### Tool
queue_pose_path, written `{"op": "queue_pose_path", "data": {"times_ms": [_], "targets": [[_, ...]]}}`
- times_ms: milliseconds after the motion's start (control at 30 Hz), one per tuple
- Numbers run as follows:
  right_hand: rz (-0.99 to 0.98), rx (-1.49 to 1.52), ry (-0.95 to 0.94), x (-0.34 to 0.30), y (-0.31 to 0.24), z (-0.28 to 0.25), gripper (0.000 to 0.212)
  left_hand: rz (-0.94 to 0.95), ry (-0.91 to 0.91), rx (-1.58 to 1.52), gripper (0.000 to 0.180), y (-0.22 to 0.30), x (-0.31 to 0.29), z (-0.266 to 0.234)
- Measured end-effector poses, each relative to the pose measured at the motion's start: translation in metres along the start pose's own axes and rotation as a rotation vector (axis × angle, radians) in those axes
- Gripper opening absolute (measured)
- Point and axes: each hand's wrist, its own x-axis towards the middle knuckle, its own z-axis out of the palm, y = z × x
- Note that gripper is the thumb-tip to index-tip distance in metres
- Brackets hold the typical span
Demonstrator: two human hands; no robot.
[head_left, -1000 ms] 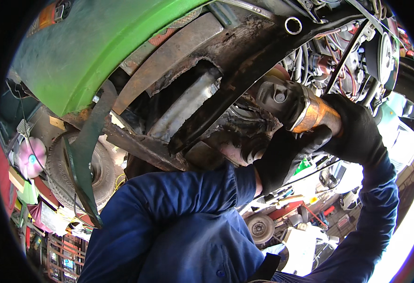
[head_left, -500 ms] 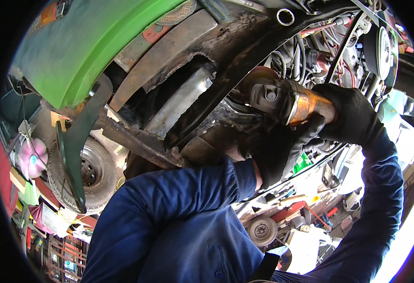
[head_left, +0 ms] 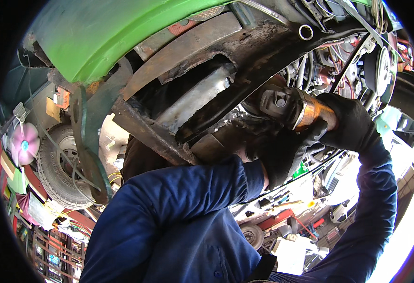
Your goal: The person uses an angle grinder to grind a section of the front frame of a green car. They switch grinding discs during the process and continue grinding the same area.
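An angle grinder (head_left: 315,112) with a worn orange body and a dark grey head lies slanted against the dark metal of a vehicle's inner body. Gloved in black, my right hand (head_left: 350,120) wraps round its rear end. My left hand (head_left: 284,153), in a black glove too, grips the grinder body from below, its fingers near the right hand. The grinder's head points up and left, close to a dark frame rail (head_left: 244,92); its disc is mostly hidden. Left of it, a ragged cut-out bares a shiny strip of metal (head_left: 197,99).
A green fender (head_left: 136,33) curves overhead at left. A combination wrench (head_left: 306,32) rests on the rail above the grinder. Engine hoses and a pulley (head_left: 382,66) crowd the right. A tyre (head_left: 58,165) and a pink-bladed fan (head_left: 24,144) stand at left.
The view has shifted, so the vehicle parts sit further right and the fender higher. Both hands keep their hold on the angle grinder, which appears slightly lower and further right.
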Motion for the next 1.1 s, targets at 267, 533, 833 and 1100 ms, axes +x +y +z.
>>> {"op": "queue_pose_path", "data": {"times_ms": [267, 533, 833, 1100], "targets": [[0.025, -0.013, -0.007, -0.001, 0.000, 0.000, 0.069, -0.286, 0.097, -0.591, 0.060, 0.031, 0.010, 0.005], [-0.024, -0.048, -0.005, 0.000, 0.000, -0.001, 0.071, -0.266, 0.077, -0.671, 0.062, 0.027, 0.008, 0.004], [-0.038, -0.028, -0.010, 0.000, 0.001, -0.002, 0.070, -0.208, 0.051, -0.606, 0.063, 0.007, 0.002, 0.007], [-0.067, -0.033, 0.010, 0.002, 0.003, 0.000, 0.066, -0.224, 0.048, -0.572, 0.065, 0.017, 0.005, 0.005]]}}
